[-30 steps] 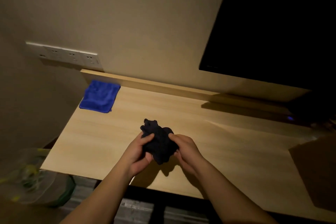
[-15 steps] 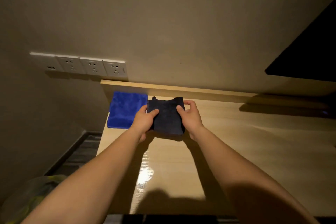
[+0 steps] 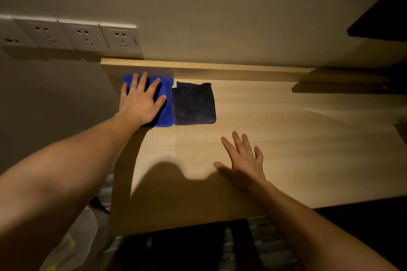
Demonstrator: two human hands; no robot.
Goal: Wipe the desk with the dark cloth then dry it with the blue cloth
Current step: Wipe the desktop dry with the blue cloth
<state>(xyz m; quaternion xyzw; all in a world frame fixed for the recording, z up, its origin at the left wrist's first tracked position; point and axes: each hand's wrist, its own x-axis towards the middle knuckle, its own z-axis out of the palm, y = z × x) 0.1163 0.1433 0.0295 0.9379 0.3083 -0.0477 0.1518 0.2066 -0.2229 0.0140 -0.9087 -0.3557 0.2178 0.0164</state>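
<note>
Two cloths lie on the tabletop point(image 3: 275, 138): the blue cloth point(image 3: 166, 105) touches the dark cloth point(image 3: 193, 103) on its left. Left hand point(image 3: 141, 100) spread flat on blue; right hand point(image 3: 244, 160) spread, empty, nearer than the dark cloth.

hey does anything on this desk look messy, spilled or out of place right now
Nothing stands out. The dark cloth lies folded flat at the back of the desk, edge to edge with the blue cloth. The left hand rests flat on the blue cloth; the right hand is open and empty. No spill is visible.
</note>
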